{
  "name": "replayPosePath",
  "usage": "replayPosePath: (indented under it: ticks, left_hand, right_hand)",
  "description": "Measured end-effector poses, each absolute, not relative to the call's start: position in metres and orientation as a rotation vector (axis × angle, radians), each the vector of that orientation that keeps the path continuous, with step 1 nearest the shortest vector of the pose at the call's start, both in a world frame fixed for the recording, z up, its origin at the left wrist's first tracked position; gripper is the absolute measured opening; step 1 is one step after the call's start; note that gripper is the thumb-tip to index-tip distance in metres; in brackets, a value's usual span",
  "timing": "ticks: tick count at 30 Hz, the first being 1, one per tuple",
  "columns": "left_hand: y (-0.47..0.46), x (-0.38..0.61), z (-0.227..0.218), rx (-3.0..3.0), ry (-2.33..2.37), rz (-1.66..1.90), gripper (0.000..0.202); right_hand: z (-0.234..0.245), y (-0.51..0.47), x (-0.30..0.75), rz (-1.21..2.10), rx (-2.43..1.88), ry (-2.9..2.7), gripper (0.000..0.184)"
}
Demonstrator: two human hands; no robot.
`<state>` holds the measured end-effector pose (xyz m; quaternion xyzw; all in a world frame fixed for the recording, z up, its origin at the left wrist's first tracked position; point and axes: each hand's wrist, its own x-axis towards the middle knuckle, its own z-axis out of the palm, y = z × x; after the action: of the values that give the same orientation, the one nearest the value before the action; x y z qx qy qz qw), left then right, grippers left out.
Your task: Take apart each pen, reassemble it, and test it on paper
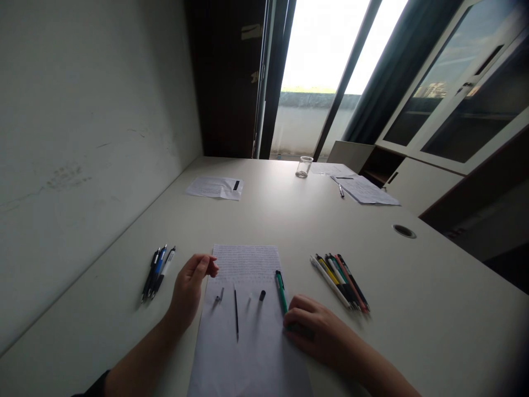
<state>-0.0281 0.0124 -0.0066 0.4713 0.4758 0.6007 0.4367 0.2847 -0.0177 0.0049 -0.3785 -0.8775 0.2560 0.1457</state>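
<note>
Seeing green pen (pixel 282 293) run near-to-far, clip end (pixel 278 275) far, we've right hand (pixel 311 325) on its near end, can't tell grip, left hand (pixel 191 282) released, white table (pixel 264 220) below, window (pixel 320 55) far.

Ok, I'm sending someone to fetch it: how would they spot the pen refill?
On the white table, find the nearest sheet of paper. On it, left of the green pen, lies the pen refill. It is one thin, mostly dark rod, much longer than the small loose parts on either side.
</note>
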Motion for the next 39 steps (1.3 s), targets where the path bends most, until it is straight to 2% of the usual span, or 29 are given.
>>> replayPosePath:
  ticks: [20,39]
  left_hand:
    - [0.013,-0.028,-0.005,1.172,1.185,1.486,0.026]
    - [0.012,-0.027,-0.005,1.181,1.176,1.478,0.024]
  right_hand:
    - [0.004,-0.017,0.284,0.713,-1.109,-2.56,0.007]
    - [0.005,-0.022,0.275,0.547,-1.294,-2.636,0.016]
